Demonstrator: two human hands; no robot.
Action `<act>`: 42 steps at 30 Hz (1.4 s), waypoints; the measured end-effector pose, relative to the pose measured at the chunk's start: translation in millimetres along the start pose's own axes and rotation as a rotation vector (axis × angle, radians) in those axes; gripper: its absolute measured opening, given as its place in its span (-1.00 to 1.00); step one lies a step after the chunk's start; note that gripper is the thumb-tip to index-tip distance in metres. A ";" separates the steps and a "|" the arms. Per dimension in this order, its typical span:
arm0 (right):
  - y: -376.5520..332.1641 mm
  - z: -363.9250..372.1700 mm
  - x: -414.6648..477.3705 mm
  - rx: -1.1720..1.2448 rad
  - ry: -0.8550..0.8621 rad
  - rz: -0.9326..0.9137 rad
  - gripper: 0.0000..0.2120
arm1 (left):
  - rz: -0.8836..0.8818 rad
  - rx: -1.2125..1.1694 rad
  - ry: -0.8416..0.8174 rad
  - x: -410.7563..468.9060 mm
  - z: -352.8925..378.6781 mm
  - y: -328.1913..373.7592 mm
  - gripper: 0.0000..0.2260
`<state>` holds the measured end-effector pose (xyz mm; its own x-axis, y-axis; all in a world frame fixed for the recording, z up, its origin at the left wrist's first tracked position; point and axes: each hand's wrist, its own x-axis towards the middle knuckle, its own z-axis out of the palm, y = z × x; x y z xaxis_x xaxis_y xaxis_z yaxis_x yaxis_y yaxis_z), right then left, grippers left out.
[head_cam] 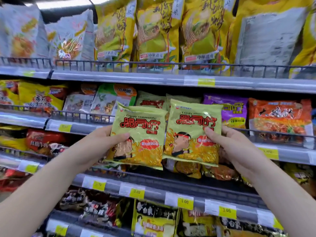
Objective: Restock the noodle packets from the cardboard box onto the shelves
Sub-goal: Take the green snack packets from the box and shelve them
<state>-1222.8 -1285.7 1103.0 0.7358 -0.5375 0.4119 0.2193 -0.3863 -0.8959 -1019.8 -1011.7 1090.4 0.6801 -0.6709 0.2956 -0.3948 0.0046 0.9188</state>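
The shelving point(119, 79) fills the view: grey metal decks with dark wire front rails and white-and-yellow price tags point(206, 81) clipped along the edges. Nearly every row is already faced with stock, so the restock looks well along, though how much is left cannot be judged since the cardboard box is out of sight. At twelve o'clock stand tall yellow noodle bags point(157, 31), glossy and creased, one of them turned to show its printed back. At nine o'clock lie red and yellow packets, too blurred to read.

At the centre two green "Crispy commander" packets are held up side by side, their inner edges touching or just overlapping, in front of the second shelf. Behind them, at about one o'clock, matching green packets point(150, 100) sit on that shelf beside purple packets point(234, 110) and orange packets point(280, 117), which I judge to be the slot these two belong in; neither is placed yet.

Both held packets are flat, square pillow pouches of shiny crinkled film with crimped top and bottom seams.

The left hand point(109, 142) pinches the left packet point(138, 135) at its left edge, thumb on the front and fingers behind. The right hand point(227, 144) grips the right packet point(193, 132) at its right edge the same way.
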 end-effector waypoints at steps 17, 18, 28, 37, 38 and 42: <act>-38.3 37.5 62.1 -0.111 0.206 0.031 -0.73 | 0.122 0.069 -0.047 58.4 -50.8 5.2 -0.79; -43.4 38.1 66.7 -0.118 0.226 0.030 -0.75 | 0.128 0.074 -0.045 61.0 -52.9 6.4 -0.79; -64.1 51.9 104.7 -0.261 0.371 0.022 -0.59 | 0.135 0.032 -0.023 75.3 -58.2 7.5 -0.79; -58.1 47.1 117.3 -0.539 0.372 -0.050 -0.66 | 0.137 0.005 0.000 83.8 -61.5 9.9 -0.80; -56.6 46.3 115.6 -0.587 0.369 -0.039 -0.66 | 0.140 0.010 -0.003 83.9 -61.0 9.9 -0.78; -53.0 41.3 110.0 -0.779 0.343 0.038 -0.53 | 0.160 0.031 -0.015 85.4 -59.7 7.9 -0.77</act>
<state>-1127.0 -1293.5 1189.0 0.4713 -0.7095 0.5239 -0.3973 -0.7012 -0.5920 -927.9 -1024.7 1138.5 0.5976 -0.6746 0.4334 -0.5164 0.0897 0.8516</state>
